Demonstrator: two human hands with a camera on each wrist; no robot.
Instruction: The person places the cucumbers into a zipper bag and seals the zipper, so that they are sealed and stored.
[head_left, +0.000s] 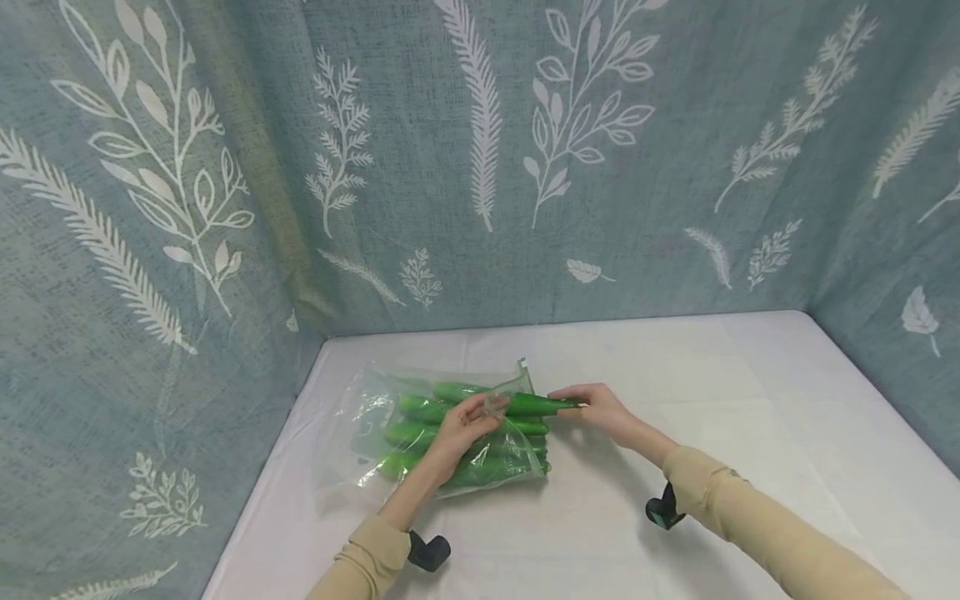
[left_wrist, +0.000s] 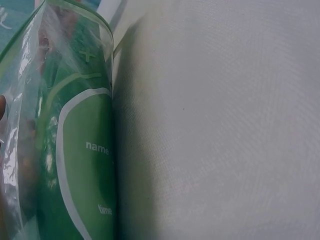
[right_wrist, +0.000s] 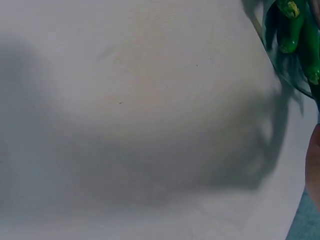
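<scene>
A clear zip bag [head_left: 367, 421] lies on the table with several green cucumbers [head_left: 408, 433] inside, side by side. My left hand [head_left: 459, 435] pinches the upper layer of the bag near its mouth, which faces right. One cucumber [head_left: 534, 406] sticks out of that mouth, and my right hand [head_left: 606, 414] grips its outer end. Printed words, "name" and "time", show on the bag [left_wrist: 82, 155] in the left wrist view. Cucumber ends [right_wrist: 291, 32] sit inside the bag's mouth in the right wrist view, where only a sliver of my right hand [right_wrist: 313, 170] appears.
A white cloth covers the table [head_left: 720, 383]. Blue-green curtains [head_left: 450, 275] with white leaf patterns hang behind it and along both sides. Dark wrist-worn devices [head_left: 429, 552] sit below both sleeves.
</scene>
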